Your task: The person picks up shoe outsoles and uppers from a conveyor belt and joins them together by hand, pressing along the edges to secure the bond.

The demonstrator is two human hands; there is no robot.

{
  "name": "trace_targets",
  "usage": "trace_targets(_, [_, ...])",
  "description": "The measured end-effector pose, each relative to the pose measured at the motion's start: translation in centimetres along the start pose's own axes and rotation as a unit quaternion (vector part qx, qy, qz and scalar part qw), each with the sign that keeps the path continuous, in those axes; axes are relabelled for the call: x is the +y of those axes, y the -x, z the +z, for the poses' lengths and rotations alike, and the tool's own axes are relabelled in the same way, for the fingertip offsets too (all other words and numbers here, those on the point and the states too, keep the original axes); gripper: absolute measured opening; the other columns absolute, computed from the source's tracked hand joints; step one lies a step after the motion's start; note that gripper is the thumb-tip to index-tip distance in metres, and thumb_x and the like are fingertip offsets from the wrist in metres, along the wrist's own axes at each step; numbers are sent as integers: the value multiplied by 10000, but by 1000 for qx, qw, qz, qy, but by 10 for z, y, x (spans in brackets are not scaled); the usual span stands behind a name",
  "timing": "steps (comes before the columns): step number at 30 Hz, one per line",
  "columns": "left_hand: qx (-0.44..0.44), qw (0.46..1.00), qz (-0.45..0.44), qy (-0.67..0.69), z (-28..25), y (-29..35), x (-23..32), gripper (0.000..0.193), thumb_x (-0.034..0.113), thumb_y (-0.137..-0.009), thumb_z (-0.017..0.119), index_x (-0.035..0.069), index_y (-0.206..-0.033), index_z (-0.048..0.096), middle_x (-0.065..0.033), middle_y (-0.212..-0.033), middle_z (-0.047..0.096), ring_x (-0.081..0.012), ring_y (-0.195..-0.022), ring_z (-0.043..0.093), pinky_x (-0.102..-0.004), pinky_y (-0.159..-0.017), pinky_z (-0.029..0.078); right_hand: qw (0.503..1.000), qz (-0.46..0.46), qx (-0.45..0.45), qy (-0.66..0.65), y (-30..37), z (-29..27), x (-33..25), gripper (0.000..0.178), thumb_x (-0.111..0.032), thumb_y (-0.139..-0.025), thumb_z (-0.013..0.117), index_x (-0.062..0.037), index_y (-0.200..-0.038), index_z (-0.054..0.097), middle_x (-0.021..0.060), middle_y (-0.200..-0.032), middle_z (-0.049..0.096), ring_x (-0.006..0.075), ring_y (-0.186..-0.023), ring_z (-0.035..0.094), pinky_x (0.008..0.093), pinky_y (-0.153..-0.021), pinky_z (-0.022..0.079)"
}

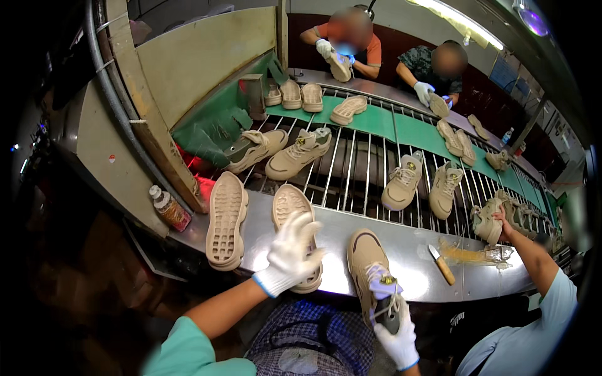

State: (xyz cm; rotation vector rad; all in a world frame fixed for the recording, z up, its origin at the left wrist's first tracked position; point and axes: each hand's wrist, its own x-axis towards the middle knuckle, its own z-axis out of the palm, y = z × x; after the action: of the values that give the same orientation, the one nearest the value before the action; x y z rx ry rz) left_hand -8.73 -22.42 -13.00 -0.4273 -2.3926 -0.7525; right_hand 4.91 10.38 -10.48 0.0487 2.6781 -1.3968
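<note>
My left hand [288, 255], in a white knit glove with a blue cuff, is over a beige shoe sole [292, 199] on the metal ledge. Its fingers are apart and slightly blurred; whether they touch the sole is unclear. A second beige sole [226, 219] lies to the left, its grid-patterned inside facing up. My right hand [397, 337], gloved too, grips a beige sneaker upper [365, 254] at its heel opening. The toe of this upper points away over the ledge, and its pale laces hang loose near my fingers.
Beyond the ledge [338, 220], a metal-rod conveyor carries several beige sneakers [403, 182]. Soles [348, 109] lie along a green strip [376, 122]. A wooden-handled knife [443, 266] rests right of the upper; a bottle [168, 205] stands left. Co-workers handle shoe parts across and at right.
</note>
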Motion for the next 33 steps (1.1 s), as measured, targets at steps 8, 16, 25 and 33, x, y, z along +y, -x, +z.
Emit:
trace_targets(8, [-352,905,-114,212,74,-44,108,682,548,-961,700,33,-1401,611,-286,-1314,663,-455,-1169,690,-487,-1047,547,997,47,56,-4,102,66,57,1083,-262,-811,892,-74,-1690,288,303,-1445,633,389,-1387,609,436,-1139,488])
trace_targets(16, [-414,899,67,122,89,-7,156,652,561,-936,728,55,-1340,656,-244,-1084,715,-420,-962,739,-503,-828,613,885,114,102,-440,18,59,121,616,-405,-1133,484,38,-1560,446,201,-1524,566,327,-1345,605,463,-1113,516])
trace_targets(25, [-377,893,-17,245,64,-22,114,758,536,-956,749,-3,-1464,588,-294,-1400,641,-369,-1271,674,-448,-1084,550,729,149,-145,-652,-6,118,151,1064,-876,-934,498,-28,-1577,462,194,-1515,587,363,-1321,618,512,-1142,521])
trace_targets(33, [-30,974,-177,-139,32,-74,-124,671,431,-941,743,2,-1439,608,-269,-1459,593,-431,-1352,574,-506,-1160,463,786,197,-13,-585,33,136,210,849,-691,-1057,524,14,-1529,506,170,-1429,657,298,-1224,682,435,-1074,566])
